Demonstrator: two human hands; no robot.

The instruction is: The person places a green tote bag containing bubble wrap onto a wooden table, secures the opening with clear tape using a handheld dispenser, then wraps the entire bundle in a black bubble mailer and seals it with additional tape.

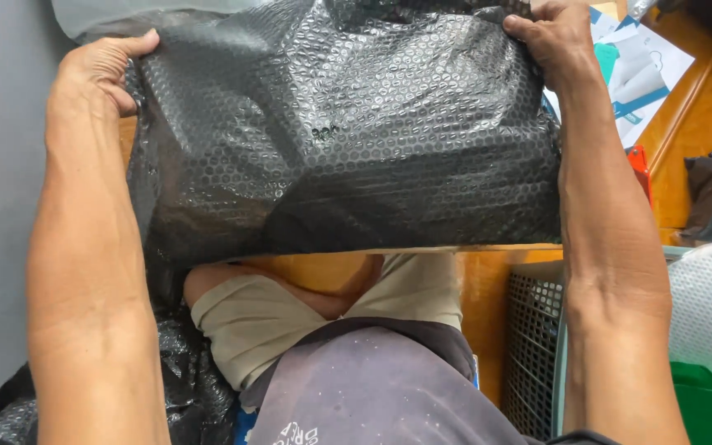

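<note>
From the head camera, you hold a black bubble-wrap sheet (339,132) stretched above your lap. It looks light, limp and a little slick, so its 2 top corners are the sensible holds. Your left hand (100,74) pinches the upper left edge; your right hand (558,37) pinches the upper right. The sheet hangs between and below both grips, possibly wrapped around something.

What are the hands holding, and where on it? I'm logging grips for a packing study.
Both hold a black bubble wrap sheet: left hand grips its upper left edge, right hand its upper right corner.
</note>
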